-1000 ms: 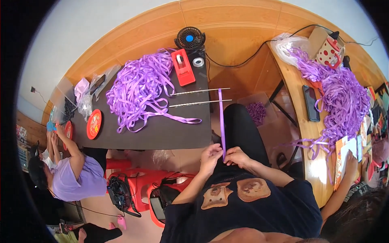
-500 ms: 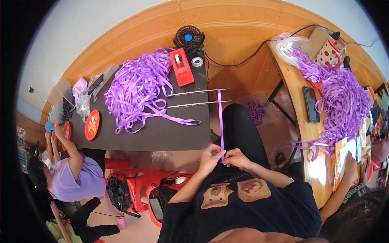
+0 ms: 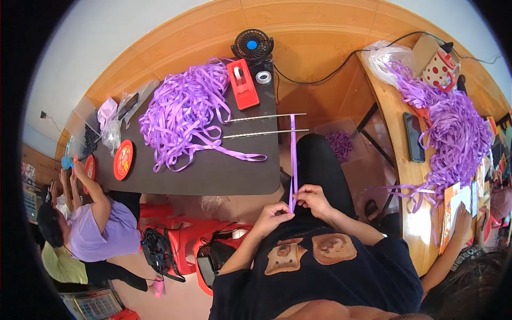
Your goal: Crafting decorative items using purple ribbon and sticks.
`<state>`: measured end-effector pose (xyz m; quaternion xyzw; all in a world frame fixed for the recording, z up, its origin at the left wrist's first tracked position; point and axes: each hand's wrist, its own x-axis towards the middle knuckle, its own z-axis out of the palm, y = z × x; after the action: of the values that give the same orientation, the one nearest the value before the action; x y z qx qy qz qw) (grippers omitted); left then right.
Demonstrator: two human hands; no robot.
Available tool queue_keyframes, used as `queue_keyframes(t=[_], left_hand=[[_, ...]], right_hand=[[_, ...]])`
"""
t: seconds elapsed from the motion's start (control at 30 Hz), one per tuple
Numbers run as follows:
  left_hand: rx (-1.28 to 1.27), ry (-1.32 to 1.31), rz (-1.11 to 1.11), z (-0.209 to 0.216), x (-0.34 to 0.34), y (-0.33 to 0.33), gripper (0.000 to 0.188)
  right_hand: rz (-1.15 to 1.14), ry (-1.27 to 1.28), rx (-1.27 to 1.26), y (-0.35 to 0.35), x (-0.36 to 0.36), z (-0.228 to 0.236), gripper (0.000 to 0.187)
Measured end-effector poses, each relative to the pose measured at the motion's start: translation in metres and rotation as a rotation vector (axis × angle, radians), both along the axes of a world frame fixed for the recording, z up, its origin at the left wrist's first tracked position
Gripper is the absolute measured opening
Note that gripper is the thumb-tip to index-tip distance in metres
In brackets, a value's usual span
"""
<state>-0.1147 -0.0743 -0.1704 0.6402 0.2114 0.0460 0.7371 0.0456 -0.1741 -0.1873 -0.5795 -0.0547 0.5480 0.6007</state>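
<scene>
A narrow purple ribbon strip (image 3: 294,160) hangs from the far one of two thin metal rods and runs toward me over my lap. The far rod (image 3: 261,117) and near rod (image 3: 261,134) stick out past the dark table's right edge. Close to my body, the strip parts into two strands. My left hand (image 3: 273,218) pinches its lower end between thumb and fingers. Slightly higher, my right hand (image 3: 314,201) has closed fingers on the strip's right side. A large heap of purple ribbon (image 3: 184,106) lies on the table, one loop trailing right.
On the dark table (image 3: 224,178) are a red tape dispenser (image 3: 242,85), a tape roll (image 3: 263,78), a fan (image 3: 253,45) and a red plate (image 3: 123,160). A wooden table (image 3: 392,104) at right bears more ribbon and a phone (image 3: 414,137). Red stools (image 3: 184,250) stand at lower left.
My right hand has moved up and slightly away from my left, which has dropped a little. The ribbon's lower part now shows two separate strands. At lower left, a person in yellow-green has shifted.
</scene>
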Motion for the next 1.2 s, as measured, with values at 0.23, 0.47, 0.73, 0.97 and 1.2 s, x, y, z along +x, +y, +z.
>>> queue_keyframes(t=[0.23, 0.47, 0.73, 0.97, 1.2], left_hand=[[-0.268, 0.027, 0.044, 0.001, 0.012, -0.002, 0.005], [-0.233, 0.079, 0.117, -0.010, 0.027, 0.000, 0.010], [0.011, -0.149, 0.401, -0.011, 0.073, 0.001, 0.010], [0.026, -0.223, 0.667, 0.003, 0.111, -0.011, 0.004], [-0.018, -0.313, 0.701, 0.026, 0.143, 0.002, 0.011]], right_hand=[[0.187, -0.278, 0.136, -0.012, -0.005, -0.016, 0.005], [0.322, -0.361, 0.089, -0.015, -0.005, -0.025, 0.011], [0.379, -0.478, -0.004, -0.017, -0.002, -0.021, 0.007], [0.414, -1.124, -0.101, -0.030, 0.000, 0.005, 0.008], [0.429, -1.153, -0.178, -0.039, 0.008, 0.018, 0.008]])
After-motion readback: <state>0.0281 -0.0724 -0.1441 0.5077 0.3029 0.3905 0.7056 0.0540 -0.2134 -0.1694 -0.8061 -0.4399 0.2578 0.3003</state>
